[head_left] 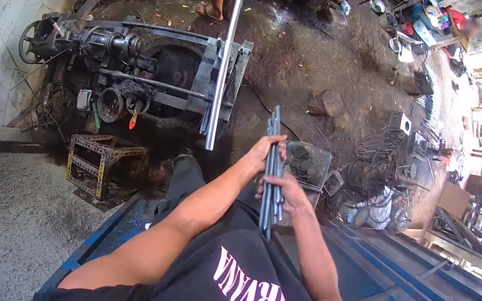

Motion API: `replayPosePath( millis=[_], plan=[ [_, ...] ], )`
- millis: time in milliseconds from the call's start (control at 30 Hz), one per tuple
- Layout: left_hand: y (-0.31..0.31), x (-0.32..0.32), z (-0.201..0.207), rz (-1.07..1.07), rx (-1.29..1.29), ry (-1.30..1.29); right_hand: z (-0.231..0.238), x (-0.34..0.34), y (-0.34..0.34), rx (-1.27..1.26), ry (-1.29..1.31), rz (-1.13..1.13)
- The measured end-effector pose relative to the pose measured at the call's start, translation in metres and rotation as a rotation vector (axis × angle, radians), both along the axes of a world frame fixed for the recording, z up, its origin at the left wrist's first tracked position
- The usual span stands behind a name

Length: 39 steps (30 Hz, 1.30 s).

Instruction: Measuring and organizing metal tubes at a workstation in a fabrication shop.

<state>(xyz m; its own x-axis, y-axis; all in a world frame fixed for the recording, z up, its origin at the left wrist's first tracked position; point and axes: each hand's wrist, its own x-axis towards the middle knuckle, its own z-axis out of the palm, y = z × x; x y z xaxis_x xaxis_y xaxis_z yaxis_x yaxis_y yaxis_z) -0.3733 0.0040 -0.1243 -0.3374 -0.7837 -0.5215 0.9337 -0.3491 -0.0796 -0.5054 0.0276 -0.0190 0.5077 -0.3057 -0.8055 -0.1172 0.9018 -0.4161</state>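
A bundle of several dark grey metal rods is held lengthwise in front of my body, its ends slightly uneven. My left hand wraps round its upper part. Lower down, my right hand closes on the same bundle from the right side. Left of the bundle, a long shiny metal bar lies across the end of a greasy machine, apart from both hands. Just beyond my hands stands a worn, dark, flat-topped stool or box.
A perforated metal frame stand sits at the left on the floor. A stump-like block lies ahead. Rod piles and a white sack are at the right. Another person's sandalled foot is beyond the machine. Blue metal framing runs behind me.
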Motion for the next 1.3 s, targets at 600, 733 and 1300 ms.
replayPosePath(
  millis=[600,733,1300],
  plan=[
    [0.131,0.119,-0.035,0.349,0.363,-0.274,-0.061,0.117,0.027,0.145,-0.059,0.614],
    [0.109,0.177,-0.049,0.321,0.298,-0.298,-0.097,0.165,0.039,0.006,-0.092,0.504],
    [0.142,0.212,0.027,0.569,0.302,-0.576,-0.097,0.215,0.039,-0.968,-0.091,0.923]
  ],
)
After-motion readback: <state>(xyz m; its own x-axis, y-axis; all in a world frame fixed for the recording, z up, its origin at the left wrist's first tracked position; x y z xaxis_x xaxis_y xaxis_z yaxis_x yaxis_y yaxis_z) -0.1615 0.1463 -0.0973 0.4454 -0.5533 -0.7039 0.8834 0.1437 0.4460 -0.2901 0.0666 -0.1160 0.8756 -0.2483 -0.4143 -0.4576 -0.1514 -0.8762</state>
